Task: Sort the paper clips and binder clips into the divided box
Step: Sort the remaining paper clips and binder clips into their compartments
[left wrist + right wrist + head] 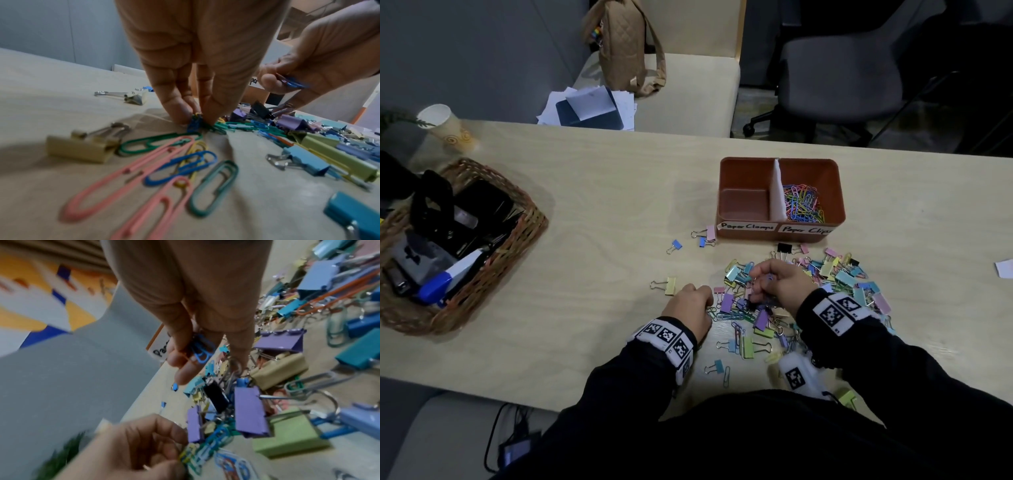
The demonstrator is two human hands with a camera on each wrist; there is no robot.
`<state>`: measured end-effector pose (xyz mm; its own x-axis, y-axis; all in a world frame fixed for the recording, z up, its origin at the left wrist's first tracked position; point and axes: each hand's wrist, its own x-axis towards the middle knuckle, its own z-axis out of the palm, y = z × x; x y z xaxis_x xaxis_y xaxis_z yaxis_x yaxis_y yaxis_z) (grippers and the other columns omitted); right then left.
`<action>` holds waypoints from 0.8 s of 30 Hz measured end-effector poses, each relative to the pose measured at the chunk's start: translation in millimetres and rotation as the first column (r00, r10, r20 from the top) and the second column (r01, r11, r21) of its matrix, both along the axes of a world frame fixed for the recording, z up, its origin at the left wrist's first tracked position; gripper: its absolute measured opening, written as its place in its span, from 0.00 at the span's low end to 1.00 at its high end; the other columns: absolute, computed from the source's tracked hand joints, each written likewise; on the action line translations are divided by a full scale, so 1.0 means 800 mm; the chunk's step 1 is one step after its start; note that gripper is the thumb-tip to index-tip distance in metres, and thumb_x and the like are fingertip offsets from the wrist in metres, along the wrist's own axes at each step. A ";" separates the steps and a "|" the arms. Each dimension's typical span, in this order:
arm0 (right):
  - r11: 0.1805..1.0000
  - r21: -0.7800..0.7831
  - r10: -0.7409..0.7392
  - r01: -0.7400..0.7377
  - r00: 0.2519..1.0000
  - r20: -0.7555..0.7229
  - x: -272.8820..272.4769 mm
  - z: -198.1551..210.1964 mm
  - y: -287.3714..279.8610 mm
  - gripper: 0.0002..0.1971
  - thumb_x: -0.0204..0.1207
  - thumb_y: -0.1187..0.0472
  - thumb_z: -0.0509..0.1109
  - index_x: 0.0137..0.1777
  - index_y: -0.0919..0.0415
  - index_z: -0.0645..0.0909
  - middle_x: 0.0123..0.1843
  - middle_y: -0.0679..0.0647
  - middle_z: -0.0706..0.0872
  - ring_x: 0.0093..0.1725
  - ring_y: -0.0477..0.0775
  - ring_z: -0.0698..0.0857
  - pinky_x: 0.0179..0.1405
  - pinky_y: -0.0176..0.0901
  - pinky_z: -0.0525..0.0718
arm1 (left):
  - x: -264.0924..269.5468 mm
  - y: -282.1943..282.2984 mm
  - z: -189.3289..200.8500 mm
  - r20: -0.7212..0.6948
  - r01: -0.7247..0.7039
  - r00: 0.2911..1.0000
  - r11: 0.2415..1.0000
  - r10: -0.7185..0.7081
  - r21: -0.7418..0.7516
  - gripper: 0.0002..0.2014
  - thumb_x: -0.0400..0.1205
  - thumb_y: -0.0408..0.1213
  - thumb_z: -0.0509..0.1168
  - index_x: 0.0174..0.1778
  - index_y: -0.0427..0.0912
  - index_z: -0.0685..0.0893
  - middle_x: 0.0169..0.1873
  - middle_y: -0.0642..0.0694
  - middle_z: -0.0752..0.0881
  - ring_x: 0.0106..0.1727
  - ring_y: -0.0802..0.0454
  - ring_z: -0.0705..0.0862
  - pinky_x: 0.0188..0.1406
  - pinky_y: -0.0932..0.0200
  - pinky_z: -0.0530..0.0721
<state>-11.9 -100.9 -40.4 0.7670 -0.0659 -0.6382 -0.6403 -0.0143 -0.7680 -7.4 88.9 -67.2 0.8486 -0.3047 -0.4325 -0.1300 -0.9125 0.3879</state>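
A mixed pile of coloured binder clips and paper clips (804,294) lies on the table in front of the brown divided box (780,164). The box's right compartment holds paper clips (803,204); its left compartment, labelled for clamps, looks bare. My left hand (693,305) is at the pile's left edge, its fingertips (209,118) pinching a small bunch of paper clips (195,123) against the table. My right hand (779,282) hovers over the pile and holds several blue paper clips (200,348) between thumb and fingers.
A wicker basket (530,219) of office tools sits at the left, a paper cup (445,126) behind it. Stray binder clips (705,234) lie left of the box. Chairs, a tan bag (619,44) and papers stand beyond the table's far edge.
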 end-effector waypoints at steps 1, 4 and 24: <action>0.994 0.097 -0.053 0.054 0.999 -0.012 -0.001 0.004 -0.005 0.15 0.80 0.81 0.55 0.44 0.65 0.78 0.34 0.62 0.82 0.33 0.58 0.86 0.37 0.45 0.86 | 0.000 0.000 -0.001 -0.011 -0.007 1.000 1.000 0.006 -0.016 0.15 0.79 0.28 0.62 0.61 0.43 0.81 0.54 0.41 0.81 0.54 0.41 0.82 0.52 0.53 0.81; 0.949 0.268 -0.150 0.165 0.986 -0.078 -0.003 0.009 -0.013 0.12 0.81 0.79 0.57 0.45 0.65 0.79 0.35 0.61 0.85 0.40 0.61 0.89 0.34 0.46 0.90 | -0.003 -0.001 -0.005 -0.006 0.015 1.000 0.999 -0.016 -0.045 0.18 0.80 0.28 0.61 0.66 0.43 0.78 0.57 0.40 0.81 0.57 0.41 0.81 0.56 0.51 0.80; 0.170 -0.804 0.719 -0.571 0.629 -0.295 -0.012 -0.004 0.022 0.06 0.81 0.56 0.63 0.54 0.56 0.75 0.43 0.51 0.85 0.42 0.55 0.84 0.42 0.46 0.86 | 0.005 -0.007 0.001 0.006 0.246 0.968 0.959 -0.249 0.138 0.15 0.82 0.31 0.59 0.64 0.39 0.80 0.57 0.38 0.82 0.56 0.37 0.83 0.55 0.48 0.81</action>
